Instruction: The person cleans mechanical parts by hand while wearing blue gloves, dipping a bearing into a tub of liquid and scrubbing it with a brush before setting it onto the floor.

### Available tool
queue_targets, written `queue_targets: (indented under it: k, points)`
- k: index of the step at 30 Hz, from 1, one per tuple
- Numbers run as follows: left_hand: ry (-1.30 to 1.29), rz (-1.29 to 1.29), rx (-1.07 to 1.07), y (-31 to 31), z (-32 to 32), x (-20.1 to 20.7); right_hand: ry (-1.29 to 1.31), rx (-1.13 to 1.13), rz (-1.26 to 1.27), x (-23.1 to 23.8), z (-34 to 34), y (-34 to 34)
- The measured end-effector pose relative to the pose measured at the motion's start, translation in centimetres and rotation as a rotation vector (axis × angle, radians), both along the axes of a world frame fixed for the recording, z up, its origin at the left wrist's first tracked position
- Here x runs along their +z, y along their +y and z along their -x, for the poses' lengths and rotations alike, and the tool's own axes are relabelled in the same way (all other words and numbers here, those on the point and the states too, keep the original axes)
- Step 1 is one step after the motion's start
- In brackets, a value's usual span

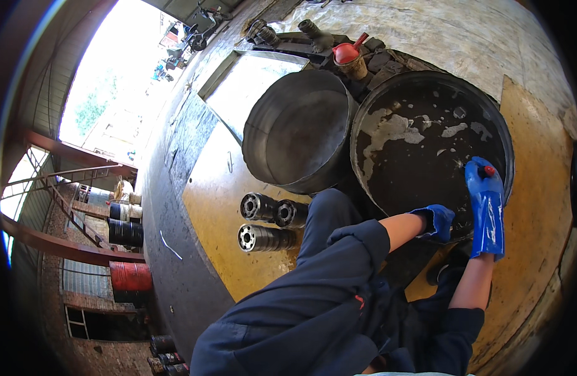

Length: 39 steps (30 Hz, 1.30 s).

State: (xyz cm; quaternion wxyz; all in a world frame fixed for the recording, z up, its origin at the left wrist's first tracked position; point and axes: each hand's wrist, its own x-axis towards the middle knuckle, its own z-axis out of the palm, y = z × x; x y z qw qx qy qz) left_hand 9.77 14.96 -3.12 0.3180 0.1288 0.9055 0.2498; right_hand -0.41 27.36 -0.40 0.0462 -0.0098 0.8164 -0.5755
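Both of my hands wear blue rubber gloves and are over a large round metal tub (503, 113) of dark liquid with grey foam patches. My right hand (484, 185), by the tub's right side, is closed around a red-handled tool (489, 170); its working end is hidden. My left hand (440, 222) reaches down inside the near rim. Its fingers are out of sight, so whether it holds anything cannot be told. Left of my knee, three ribbed metal cylinders (266, 238) with holes in their end faces lie on the yellowish metal sheet (219, 194).
A second round metal tub (254, 135) adjoins on the left, with a rectangular tray (285, 57) behind it. A red plastic scoop (346, 53) rests on a container at the tubs' far side. Drums (130, 276) line the left, and more ribbed cylinders (263, 34) stand farther back.
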Motion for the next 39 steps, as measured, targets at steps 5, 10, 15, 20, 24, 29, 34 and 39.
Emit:
queue_targets:
  k: [5,10,15,20,24,29,34,39]
  points:
    - [0.012,0.06,0.0,0.0,-0.4,-1.8,-0.066,0.04,-0.054,2.6,-1.7,-1.1]
    - [-0.051,-0.111,0.058,1.2,1.6,-0.3,0.066,-0.03,-0.113,2.0,0.3,2.2]
    - [-0.086,-0.131,0.039,0.8,3.3,-4.3,0.12,-0.047,-0.009,4.1,-0.3,-0.2]
    - [-0.188,-0.155,0.132,-0.2,2.1,-5.8,-0.114,-0.021,-0.464,6.1,-0.4,-0.9]
    - [-0.442,-0.414,0.393,0.2,1.6,-1.9,-0.237,0.01,-0.492,8.3,-0.9,0.5]
    - [-0.749,-0.654,0.746,-2.7,1.2,3.4,-0.248,-0.047,-0.473,9.0,-1.5,-0.7]
    - [-0.418,-0.398,0.526,-4.6,1.7,6.0,-0.365,-0.041,-0.556,9.0,-1.2,0.7]
    - [-0.209,-0.399,0.879,-11.8,1.5,5.0,-0.425,0.052,-0.584,8.1,-1.0,-1.2]
